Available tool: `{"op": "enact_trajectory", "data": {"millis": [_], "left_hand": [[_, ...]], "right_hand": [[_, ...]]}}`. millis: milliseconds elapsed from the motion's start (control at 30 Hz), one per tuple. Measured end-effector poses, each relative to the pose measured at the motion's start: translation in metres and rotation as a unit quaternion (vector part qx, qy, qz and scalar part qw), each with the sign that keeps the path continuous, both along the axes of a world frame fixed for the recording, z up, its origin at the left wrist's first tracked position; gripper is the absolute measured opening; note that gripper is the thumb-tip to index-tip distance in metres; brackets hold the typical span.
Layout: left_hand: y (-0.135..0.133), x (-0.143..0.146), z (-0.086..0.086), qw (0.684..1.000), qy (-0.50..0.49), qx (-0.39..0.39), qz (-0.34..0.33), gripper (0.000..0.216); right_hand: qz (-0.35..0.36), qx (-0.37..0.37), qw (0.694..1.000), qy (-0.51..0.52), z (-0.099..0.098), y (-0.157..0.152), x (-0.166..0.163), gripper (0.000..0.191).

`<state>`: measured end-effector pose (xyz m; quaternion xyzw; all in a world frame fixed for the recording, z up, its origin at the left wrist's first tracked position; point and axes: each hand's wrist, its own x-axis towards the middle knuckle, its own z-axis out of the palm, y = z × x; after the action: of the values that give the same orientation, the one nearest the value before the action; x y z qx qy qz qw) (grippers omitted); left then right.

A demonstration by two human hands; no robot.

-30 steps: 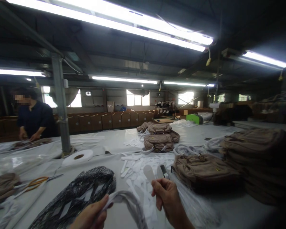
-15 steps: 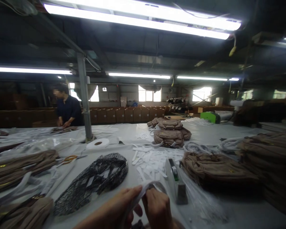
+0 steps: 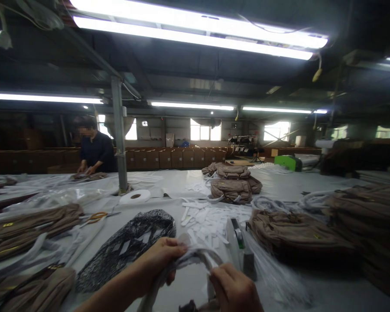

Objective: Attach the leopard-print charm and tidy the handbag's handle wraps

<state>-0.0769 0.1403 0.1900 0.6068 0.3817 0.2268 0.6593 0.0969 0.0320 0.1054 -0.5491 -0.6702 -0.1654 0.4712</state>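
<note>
My left hand (image 3: 159, 262) pinches one part of a curved bag strap (image 3: 202, 253) wrapped in whitish, see-through material. Lower and to the right, my right hand (image 3: 234, 288) grips the same strap with closed fingers. Between the two hands the strap arches upward. A dark buckle-like piece (image 3: 188, 306) shows at the bottom edge; the rest of what hangs there is out of frame. Just beyond my hands lie loose white strips (image 3: 204, 221). A tape dispenser (image 3: 240, 247) stands right of them, and a black-and-white speckled plastic bag (image 3: 117, 255) lies to the left.
Brown bags (image 3: 295, 229) are stacked at right, with more brown bags (image 3: 32, 223) at left. Orange-handled scissors (image 3: 97, 216) and a white roll (image 3: 134, 196) lie beyond. A metal post (image 3: 119, 138) rises from the table. Across it, a co-worker (image 3: 97, 151) handles a brown item.
My hands have moved apart, the right one down and to the right, the left one slightly up and left. More of the wrapped strap now shows between them.
</note>
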Motion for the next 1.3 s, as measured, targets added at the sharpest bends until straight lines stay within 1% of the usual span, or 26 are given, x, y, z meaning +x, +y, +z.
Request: {"op": "enact_trajectory", "data": {"millis": [67, 133, 167, 233, 300, 333, 400, 500, 600, 733, 833, 933, 1033, 1200, 1300], "left_hand": [[0.0, 0.0, 0.005, 1.0, 0.005, 0.003, -0.001, 0.026], [-0.001, 0.001, 0.009, 1.0, 0.002, 0.005, -0.004, 0.021], [-0.002, 0.002, 0.011, 1.0, -0.005, 0.007, -0.009, 0.02], [-0.005, 0.005, 0.014, 0.999, -0.023, 0.02, -0.018, 0.022], [-0.008, 0.007, 0.019, 0.998, -0.045, 0.042, -0.014, 0.027], [-0.009, 0.008, 0.022, 0.997, -0.056, 0.055, -0.004, 0.031], [-0.012, 0.01, 0.027, 0.994, -0.081, 0.077, 0.019, 0.034], [-0.017, 0.013, 0.03, 0.988, -0.106, 0.099, 0.056, 0.036], [-0.022, 0.017, 0.027, 0.983, -0.113, 0.116, 0.084, 0.038], [-0.022, 0.021, 0.016, 0.981, -0.132, 0.104, 0.094, 0.034], [-0.019, 0.025, 0.007, 0.977, -0.138, 0.131, 0.097, 0.034], [-0.019, 0.029, 0.0, 0.973, -0.146, 0.151, 0.096, 0.033], [-0.024, 0.033, -0.007, 0.967, -0.155, 0.174, 0.1, 0.033], [-0.034, 0.036, -0.017, 0.938, -0.106, 0.277, 0.179, 0.033], [-0.043, 0.035, -0.018, 0.923, -0.087, 0.32, 0.194, 0.026]], "right_hand": [[0.049, -0.034, 0.994, 0.089, 0.021, -0.008, 0.002, 0.019], [0.09, -0.056, 0.974, 0.202, 0.041, -0.012, 0.001, 0.015], [0.106, -0.074, 0.955, 0.267, 0.05, -0.012, -0.001, 0.016], [0.142, -0.127, 0.898, 0.396, 0.064, -0.008, -0.008, 0.022], [0.195, -0.171, 0.835, 0.486, 0.072, -0.001, -0.016, 0.03], [0.222, -0.178, 0.811, 0.511, 0.075, 0.003, -0.02, 0.033], [0.272, -0.165, 0.782, 0.537, 0.076, 0.012, -0.028, 0.036], [0.297, -0.161, 0.758, 0.558, 0.074, 0.025, -0.037, 0.04], [0.293, -0.18, 0.751, 0.563, 0.071, 0.034, -0.041, 0.047], [0.248, -0.191, 0.765, 0.562, 0.072, 0.041, -0.043, 0.056], [0.204, -0.189, 0.776, 0.566, 0.073, 0.043, -0.044, 0.057], [0.172, -0.191, 0.787, 0.561, 0.071, 0.045, -0.046, 0.051], [0.147, -0.188, 0.784, 0.573, 0.07, 0.046, -0.047, 0.042], [0.137, -0.191, 0.774, 0.588, 0.073, 0.044, -0.048, 0.031], [0.135, -0.176, 0.76, 0.611, 0.071, 0.046, -0.05, 0.025]]}}
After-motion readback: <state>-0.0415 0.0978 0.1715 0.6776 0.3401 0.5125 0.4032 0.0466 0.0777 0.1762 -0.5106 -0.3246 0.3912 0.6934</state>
